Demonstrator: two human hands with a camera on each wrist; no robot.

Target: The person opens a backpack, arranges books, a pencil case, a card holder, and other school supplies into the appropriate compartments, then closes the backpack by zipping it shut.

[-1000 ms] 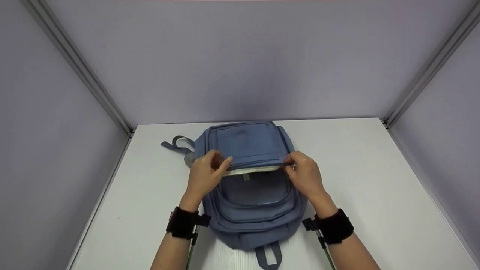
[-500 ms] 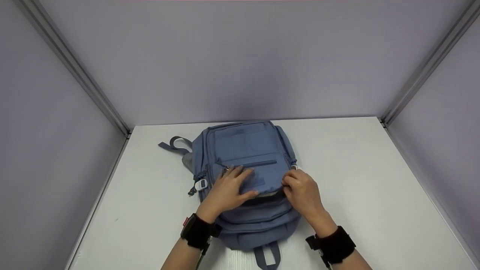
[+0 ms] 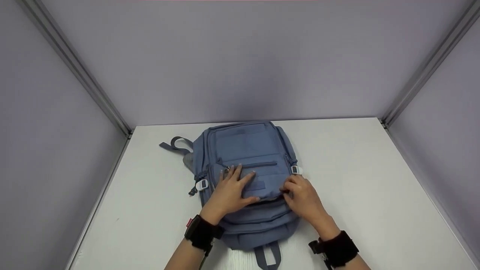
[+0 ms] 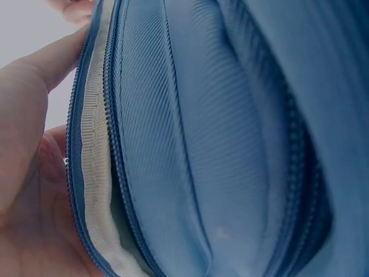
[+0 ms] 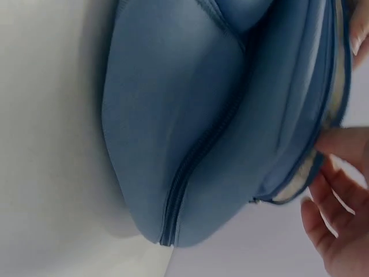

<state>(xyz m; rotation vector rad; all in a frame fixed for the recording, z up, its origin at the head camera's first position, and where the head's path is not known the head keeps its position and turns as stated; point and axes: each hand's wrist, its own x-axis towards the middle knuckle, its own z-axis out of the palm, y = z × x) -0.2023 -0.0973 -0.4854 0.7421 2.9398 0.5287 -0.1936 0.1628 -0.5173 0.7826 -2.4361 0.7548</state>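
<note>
A blue backpack [image 3: 242, 142] lies on its back, its top handle [image 3: 275, 255] towards me. Its front pocket flap [image 3: 272, 187] lies down over the pocket, with a narrow dark gap along the zipper edge. My left hand [image 3: 230, 191] rests on the flap with its fingers spread, the thumb [image 4: 55, 60] along the zipper edge. At the right corner my right hand [image 3: 302, 193] pinches the flap's edge between thumb [image 5: 340, 141] and curled fingers. The zipper teeth [image 4: 109, 92] and a pale inner lining [image 4: 95, 133] show between the two zipper sides.
The backpack is on a white table [image 3: 375, 180] enclosed by grey panels [image 3: 240, 56]. White buckles [image 3: 201, 184] sit on both its sides. A loose strap [image 3: 174, 145] sticks out to the left. Black bands with cameras [image 3: 333, 247] are on both wrists.
The flap, earlier lifted with the pocket gaping, has been laid down towards me. My left hand went from pinching its edge to lying flat on it; my right hand shifted slightly nearer.
</note>
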